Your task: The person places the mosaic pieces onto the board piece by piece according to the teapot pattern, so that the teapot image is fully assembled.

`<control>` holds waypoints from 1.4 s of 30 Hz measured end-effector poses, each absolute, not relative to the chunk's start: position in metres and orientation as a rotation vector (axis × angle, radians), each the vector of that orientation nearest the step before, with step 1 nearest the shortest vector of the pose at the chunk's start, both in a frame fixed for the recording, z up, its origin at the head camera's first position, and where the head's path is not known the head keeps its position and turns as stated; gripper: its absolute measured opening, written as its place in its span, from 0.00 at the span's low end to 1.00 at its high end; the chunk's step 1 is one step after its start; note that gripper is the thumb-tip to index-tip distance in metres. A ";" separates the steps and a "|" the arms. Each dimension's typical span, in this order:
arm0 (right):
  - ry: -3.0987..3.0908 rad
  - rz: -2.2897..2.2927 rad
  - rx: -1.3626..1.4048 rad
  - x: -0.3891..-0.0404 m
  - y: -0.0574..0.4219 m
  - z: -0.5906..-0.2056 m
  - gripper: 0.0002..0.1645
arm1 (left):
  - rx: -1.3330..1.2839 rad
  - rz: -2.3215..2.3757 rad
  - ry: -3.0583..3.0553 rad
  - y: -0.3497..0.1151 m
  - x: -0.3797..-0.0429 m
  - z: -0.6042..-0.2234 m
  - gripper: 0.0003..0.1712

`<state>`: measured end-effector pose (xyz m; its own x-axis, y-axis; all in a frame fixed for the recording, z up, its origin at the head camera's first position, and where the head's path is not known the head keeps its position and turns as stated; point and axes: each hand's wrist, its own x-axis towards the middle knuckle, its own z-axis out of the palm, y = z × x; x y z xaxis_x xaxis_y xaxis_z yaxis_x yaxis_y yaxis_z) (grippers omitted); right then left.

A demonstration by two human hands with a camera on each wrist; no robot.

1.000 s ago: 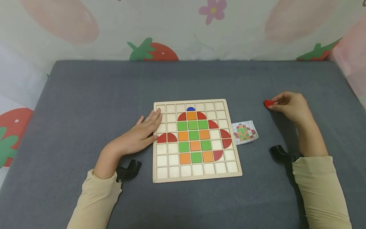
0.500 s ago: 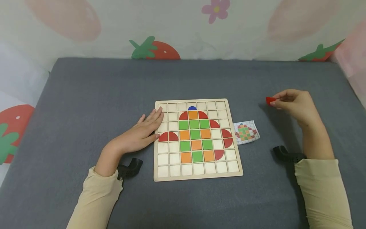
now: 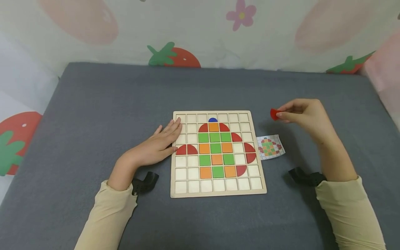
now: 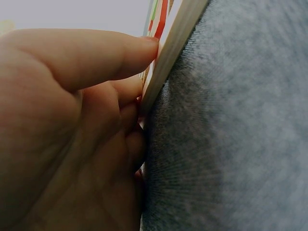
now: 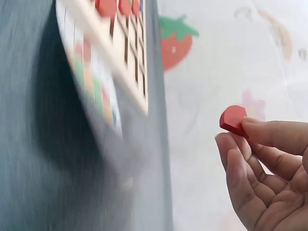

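A wooden grid board (image 3: 218,195) lies on the grey cloth, some cells filled with green and orange squares, red quarter-round blocks and a blue half-round at the top. My left hand (image 3: 153,146) rests with straight fingers on the board's left edge; in the left wrist view the thumb (image 4: 115,53) touches the rim. Between thumb and fingertips my right hand (image 3: 307,114) pinches a red quarter-round block (image 5: 233,119), held above the cloth to the right of the board's top right corner. A small printed pattern card (image 3: 270,147) sticks out from the board's right side.
Grey cloth (image 3: 125,93) covers the table. Behind it hangs a pale curtain (image 3: 265,45) printed with strawberries and a flower. Black wrist mounts (image 3: 145,183) show at both sleeves.
My right hand has carried the red quarter-round block leftward, closer to the board. My left hand stays on the board's edge. The head view has shifted slightly.
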<state>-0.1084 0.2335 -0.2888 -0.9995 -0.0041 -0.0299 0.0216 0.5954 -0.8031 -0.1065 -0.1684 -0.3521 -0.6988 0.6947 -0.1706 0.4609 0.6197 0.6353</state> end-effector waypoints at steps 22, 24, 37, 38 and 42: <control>2.539 -1.314 -0.347 -0.096 0.136 -0.298 0.04 | 0.924 0.793 2.450 -0.158 -0.113 -0.353 0.36; 2.540 -1.295 -0.353 -0.095 0.129 -0.300 0.03 | 0.925 0.795 2.452 -0.158 -0.113 -0.353 0.36; 2.464 -1.244 -0.470 -0.091 0.097 -0.311 0.03 | 0.915 0.823 2.460 -0.157 -0.113 -0.354 0.37; 2.459 -1.238 -0.470 -0.091 0.095 -0.311 0.03 | 0.917 0.823 2.458 -0.157 -0.113 -0.354 0.37; 2.465 -1.180 -0.473 -0.092 0.088 -0.314 0.02 | 0.920 0.814 2.456 -0.158 -0.113 -0.353 0.36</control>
